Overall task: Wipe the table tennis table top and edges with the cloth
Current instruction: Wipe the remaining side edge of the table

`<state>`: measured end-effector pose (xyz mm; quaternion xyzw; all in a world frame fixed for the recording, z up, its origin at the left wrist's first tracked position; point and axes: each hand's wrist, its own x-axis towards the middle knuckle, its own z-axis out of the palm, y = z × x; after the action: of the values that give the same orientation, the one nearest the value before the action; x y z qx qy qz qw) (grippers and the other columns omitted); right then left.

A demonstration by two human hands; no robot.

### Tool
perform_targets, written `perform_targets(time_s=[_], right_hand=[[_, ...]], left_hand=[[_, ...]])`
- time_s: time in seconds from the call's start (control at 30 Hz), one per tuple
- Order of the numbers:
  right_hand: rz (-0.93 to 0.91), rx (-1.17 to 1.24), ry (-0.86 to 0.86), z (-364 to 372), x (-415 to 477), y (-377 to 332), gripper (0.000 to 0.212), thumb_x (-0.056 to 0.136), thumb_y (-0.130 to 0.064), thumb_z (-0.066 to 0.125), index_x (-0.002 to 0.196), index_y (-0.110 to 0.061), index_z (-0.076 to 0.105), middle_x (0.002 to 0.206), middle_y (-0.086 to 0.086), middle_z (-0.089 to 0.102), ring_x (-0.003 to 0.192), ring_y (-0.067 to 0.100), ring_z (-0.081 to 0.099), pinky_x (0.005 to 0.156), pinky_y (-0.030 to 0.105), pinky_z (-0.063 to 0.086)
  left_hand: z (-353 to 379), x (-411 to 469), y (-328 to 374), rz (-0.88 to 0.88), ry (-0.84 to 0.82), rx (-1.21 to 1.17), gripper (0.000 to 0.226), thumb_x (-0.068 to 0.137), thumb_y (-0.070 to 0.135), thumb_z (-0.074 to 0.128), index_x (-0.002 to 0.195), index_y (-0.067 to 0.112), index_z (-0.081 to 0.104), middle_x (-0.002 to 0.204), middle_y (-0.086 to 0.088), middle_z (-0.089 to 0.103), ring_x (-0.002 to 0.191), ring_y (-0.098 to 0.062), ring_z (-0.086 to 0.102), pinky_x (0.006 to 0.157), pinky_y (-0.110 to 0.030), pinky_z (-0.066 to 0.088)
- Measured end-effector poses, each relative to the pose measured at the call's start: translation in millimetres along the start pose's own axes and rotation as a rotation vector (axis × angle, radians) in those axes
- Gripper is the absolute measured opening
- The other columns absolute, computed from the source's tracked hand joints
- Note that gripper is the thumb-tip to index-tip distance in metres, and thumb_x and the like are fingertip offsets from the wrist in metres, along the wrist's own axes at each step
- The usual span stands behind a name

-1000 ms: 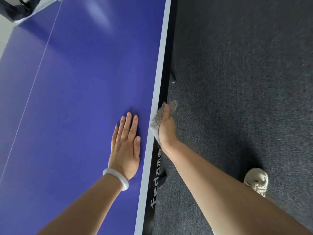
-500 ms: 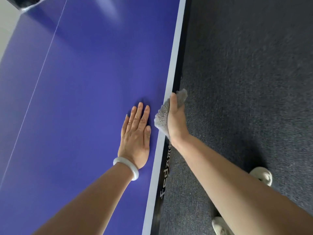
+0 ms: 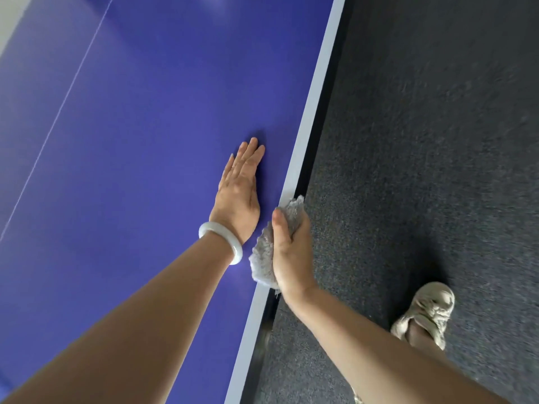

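The right hand [image 3: 291, 249] grips the cloth [image 3: 264, 258] on the table [image 3: 145, 141] edge, the flat left hand [image 3: 240, 193] braces; next, slide it along.

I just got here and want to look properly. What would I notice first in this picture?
The big blue table fills the left side. A left hand with a white bracelet lies flat on it near the right edge. Beside it, the right hand grips a fluffy grey cloth against that edge. A pale shoe stands on the dark carpet at lower right.
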<state>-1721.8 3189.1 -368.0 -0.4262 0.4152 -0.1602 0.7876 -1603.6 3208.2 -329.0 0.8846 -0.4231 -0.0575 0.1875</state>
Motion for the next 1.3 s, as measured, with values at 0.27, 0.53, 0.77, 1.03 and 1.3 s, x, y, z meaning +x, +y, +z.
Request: perform_targets(time_s=[0.27, 0.53, 0.77, 1.03, 1.3], right_hand=[[-0.068, 0.008, -0.066, -8, 17, 4, 0.04, 0.09, -0.043, 0.06, 0.12, -0.019, 0.049, 0.111, 0.002, 0.067, 0.1, 0.012, 0.067, 0.089, 0.03, 0.054], [-0.039, -0.064, -0.056, -11, 14, 0, 0.032, 0.096, -0.047, 0.057, 0.118, -0.026, 0.046, 0.105, -0.011, 0.062, 0.094, -0.001, 0.063, 0.074, 0.013, 0.046], [-0.089, -0.107, 0.047, 2, -60, 40, 0.049, 0.099, -0.043, 0.05, 0.137, -0.013, 0.045, 0.131, 0.002, 0.058, 0.12, 0.013, 0.057, 0.107, 0.033, 0.044], [0.044, -0.257, -0.199, -8, -197, 103, 0.081, 0.084, -0.058, 0.047, 0.143, -0.006, 0.029, 0.131, 0.017, 0.053, 0.121, 0.009, 0.055, 0.107, 0.025, 0.041], [0.009, -0.293, -0.064, 1, -137, 69, 0.078, 0.099, -0.042, 0.048, 0.154, 0.001, 0.012, 0.156, 0.018, 0.033, 0.144, 0.025, 0.034, 0.119, 0.035, 0.026]], left_hand=[[-5, -24, 4, 0.016, -0.118, 0.076, 0.051, 0.106, 0.013, 0.034, 0.155, 0.01, 0.02, 0.164, -0.005, 0.01, 0.152, -0.019, 0.004, 0.122, -0.026, -0.002], [-39, -173, -28, -0.006, -0.252, 0.226, 0.054, 0.106, 0.035, 0.021, 0.157, 0.019, 0.01, 0.165, 0.004, 0.002, 0.151, -0.01, -0.005, 0.124, -0.038, 0.003], [-29, -188, -29, -0.026, -0.181, 0.3, 0.055, 0.103, 0.032, 0.013, 0.156, 0.02, 0.011, 0.164, 0.004, 0.004, 0.152, -0.014, 0.001, 0.124, -0.036, 0.002], [-28, -189, -33, -0.009, -0.164, 0.292, 0.055, 0.103, 0.034, 0.011, 0.156, 0.021, 0.01, 0.163, 0.006, 0.002, 0.152, -0.013, -0.002, 0.124, -0.033, -0.001], [-27, -191, -32, -0.005, -0.124, 0.306, 0.052, 0.107, 0.024, 0.025, 0.157, 0.019, 0.014, 0.164, 0.001, 0.004, 0.152, -0.017, 0.001, 0.123, -0.032, -0.002]])
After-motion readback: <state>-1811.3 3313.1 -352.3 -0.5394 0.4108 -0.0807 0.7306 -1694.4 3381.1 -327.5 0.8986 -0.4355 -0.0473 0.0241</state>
